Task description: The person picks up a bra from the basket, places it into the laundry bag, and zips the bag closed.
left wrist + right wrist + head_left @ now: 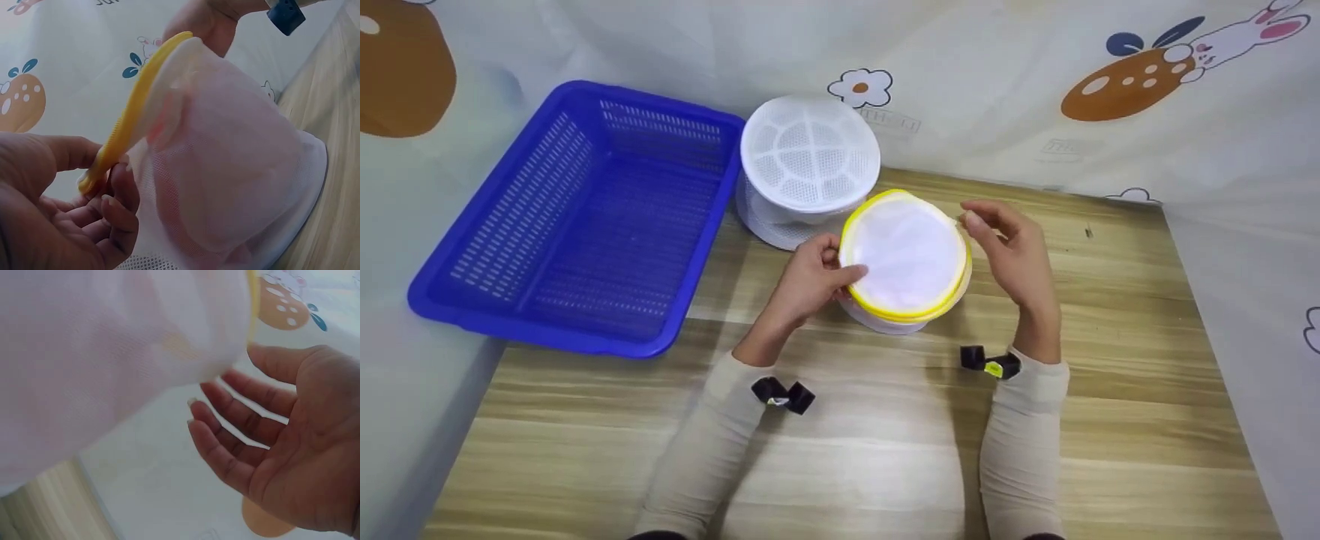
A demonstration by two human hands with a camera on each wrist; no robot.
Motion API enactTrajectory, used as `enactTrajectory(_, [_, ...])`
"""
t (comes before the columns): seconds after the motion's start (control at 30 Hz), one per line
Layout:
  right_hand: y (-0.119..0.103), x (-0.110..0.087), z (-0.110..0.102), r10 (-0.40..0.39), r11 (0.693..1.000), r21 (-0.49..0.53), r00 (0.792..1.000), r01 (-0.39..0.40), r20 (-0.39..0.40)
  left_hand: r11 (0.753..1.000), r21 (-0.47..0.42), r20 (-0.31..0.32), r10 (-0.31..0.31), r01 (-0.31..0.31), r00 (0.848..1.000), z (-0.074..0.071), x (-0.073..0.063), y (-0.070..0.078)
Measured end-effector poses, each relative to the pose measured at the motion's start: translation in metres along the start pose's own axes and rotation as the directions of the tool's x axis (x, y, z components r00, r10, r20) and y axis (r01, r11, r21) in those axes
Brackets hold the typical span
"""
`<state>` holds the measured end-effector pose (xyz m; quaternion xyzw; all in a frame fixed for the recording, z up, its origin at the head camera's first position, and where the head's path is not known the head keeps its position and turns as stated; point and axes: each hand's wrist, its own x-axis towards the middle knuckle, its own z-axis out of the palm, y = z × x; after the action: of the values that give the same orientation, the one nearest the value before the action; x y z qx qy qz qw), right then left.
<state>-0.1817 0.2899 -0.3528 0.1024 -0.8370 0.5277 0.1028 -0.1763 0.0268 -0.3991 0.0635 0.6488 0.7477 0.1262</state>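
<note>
The left hand (802, 281) has a narrow grip on the yellow rim (132, 107) of the white bag (907, 255), thumb on top and fingers under. The right hand (1021, 251) pinches the other side of the bag's edge, so its grip is narrow too. The bag is over the surface (1110, 420), right of the blue basket (562, 337). A white mesh tub (810, 154) sits just beside the basket

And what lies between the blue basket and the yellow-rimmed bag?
In the head view, a round white mesh piece and the left hand, pinching the bag.
</note>
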Motion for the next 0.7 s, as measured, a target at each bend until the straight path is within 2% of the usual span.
enactTrajectory(0.1, [0.011,0.005,0.007,0.073,0.996,-0.05,0.997,-0.071,0.031,0.999,0.037,0.041,0.001,-0.002,0.999,-0.001,-0.001,0.001])
enactTrajectory(0.33, [0.005,0.003,0.018,0.121,0.992,-0.052,0.984,-0.114,0.133,0.991,0.132,0.127,-0.028,0.011,0.992,-0.001,-0.003,0.001])
enactTrajectory(0.5, [0.004,0.003,0.02,0.19,0.98,-0.082,0.972,-0.18,0.141,0.975,0.22,0.151,-0.028,-0.006,0.988,-0.001,-0.004,0.001])
enactTrajectory(0.7, [0.001,0.003,0.02,0.261,0.965,-0.072,0.957,-0.254,0.125,0.977,0.212,0.17,-0.023,-0.014,0.985,0.0,-0.006,0.001])
